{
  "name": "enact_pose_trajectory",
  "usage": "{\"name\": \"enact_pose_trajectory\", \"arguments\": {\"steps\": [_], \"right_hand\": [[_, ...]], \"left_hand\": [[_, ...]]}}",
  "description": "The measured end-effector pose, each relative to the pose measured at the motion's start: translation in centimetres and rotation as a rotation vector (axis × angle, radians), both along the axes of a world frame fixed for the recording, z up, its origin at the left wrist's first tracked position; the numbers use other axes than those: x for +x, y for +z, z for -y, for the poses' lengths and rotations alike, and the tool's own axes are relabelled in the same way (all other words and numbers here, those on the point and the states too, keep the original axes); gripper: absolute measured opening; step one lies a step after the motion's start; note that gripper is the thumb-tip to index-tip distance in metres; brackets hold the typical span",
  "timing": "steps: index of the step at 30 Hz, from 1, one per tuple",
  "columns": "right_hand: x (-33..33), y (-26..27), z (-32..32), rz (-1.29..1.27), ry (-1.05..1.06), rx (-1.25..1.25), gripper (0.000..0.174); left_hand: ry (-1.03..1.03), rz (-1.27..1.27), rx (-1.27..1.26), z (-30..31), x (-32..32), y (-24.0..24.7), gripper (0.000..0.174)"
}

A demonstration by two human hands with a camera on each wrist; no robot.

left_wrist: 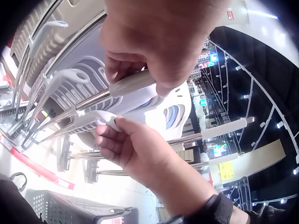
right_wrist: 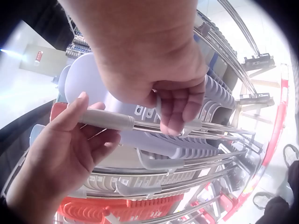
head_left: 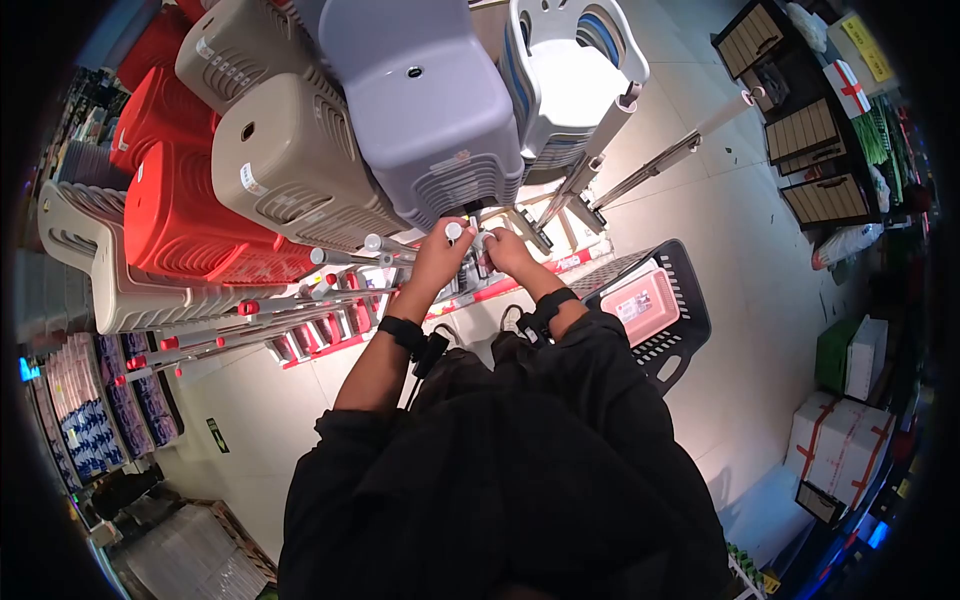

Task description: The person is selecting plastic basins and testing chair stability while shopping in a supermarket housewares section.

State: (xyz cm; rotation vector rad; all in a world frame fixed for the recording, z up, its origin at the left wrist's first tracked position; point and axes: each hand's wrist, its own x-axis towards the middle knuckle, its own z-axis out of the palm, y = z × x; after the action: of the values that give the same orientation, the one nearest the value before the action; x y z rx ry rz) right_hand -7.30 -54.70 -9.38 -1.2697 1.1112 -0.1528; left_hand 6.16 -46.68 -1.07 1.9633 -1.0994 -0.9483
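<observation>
My left hand point(head_left: 437, 258) holds a pale plastic grip point(left_wrist: 133, 84) at the top of a long metal pole, thumb and fingers round it. Close beside it, my right hand point(head_left: 512, 254) pinches a white hooked handle point(left_wrist: 99, 116) on a neighbouring metal pole. In the right wrist view the left hand point(right_wrist: 60, 149) lies along its grip point(right_wrist: 110, 119), while the right hand's fingers point(right_wrist: 174, 112) curl down over the hooked handle. The poles slant down to a rack; a dark bristled head point(right_wrist: 252, 143) shows at the lower end there.
Stacked lavender stools point(head_left: 430, 100), beige stools point(head_left: 290, 160) and red stools point(head_left: 190, 215) stand behind the poles. More hooked handles point(left_wrist: 67, 77) crowd alongside. A red-edged rack base point(head_left: 470, 292) is by my feet. At right sits a dark basket point(head_left: 690, 290) holding a pink basket point(head_left: 640, 308).
</observation>
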Motion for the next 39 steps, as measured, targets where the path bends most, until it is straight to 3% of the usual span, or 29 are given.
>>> {"name": "enact_pose_trajectory", "arguments": {"steps": [12,19,21,23,24,29,31,34,35,36,39], "right_hand": [[-1.7,1.4,0.9,0.015,0.108,0.006,0.029],[-0.8,1.2,0.5,0.059,0.027,0.059,0.03],[-1.6,1.4,0.3,0.03,0.019,0.035,0.032],[-3.3,1.4,-0.3,0.029,-0.048,-0.168,0.035],[-4.7,2.6,-0.9,0.04,-0.075,-0.148,0.04],[-14.1,3.7,-6.3,0.036,-0.269,-0.346,0.044],[-18.0,8.7,-10.0,-0.147,-0.316,-0.463,0.042],[-23.3,10.9,-16.3,-0.266,-0.525,-0.577,0.041],[-24.5,11.2,-18.6,-0.41,-0.585,-0.694,0.041],[-26.1,11.7,-20.5,-0.577,-0.518,-0.841,0.043],[-29.1,12.1,-25.8,-0.744,-0.463,-0.714,0.051]], "left_hand": [[-0.007,0.179,0.068,0.2,-1.4,1.1,0.044],[0.057,0.075,0.002,0.5,-0.5,-0.6,0.04],[0.036,0.016,0.07,0.0,0.0,-0.5,0.049],[0.081,-0.072,-0.144,-0.8,0.0,-0.2,0.056],[0.072,-0.048,-0.155,-1.0,0.3,0.2,0.059],[-0.066,0.19,-0.325,-2.6,-1.1,5.1,0.05],[-0.218,0.245,-0.457,-3.1,-2.1,5.6,0.047],[-0.443,0.162,-0.436,-4.1,-4.7,6.7,0.046],[-0.524,0.123,-0.437,-4.4,-5.5,6.3,0.047],[-0.568,0.132,-0.452,-4.7,-6.5,5.4,0.047],[-0.746,0.064,-0.42,-5.7,-9.8,3.9,0.049]]}}
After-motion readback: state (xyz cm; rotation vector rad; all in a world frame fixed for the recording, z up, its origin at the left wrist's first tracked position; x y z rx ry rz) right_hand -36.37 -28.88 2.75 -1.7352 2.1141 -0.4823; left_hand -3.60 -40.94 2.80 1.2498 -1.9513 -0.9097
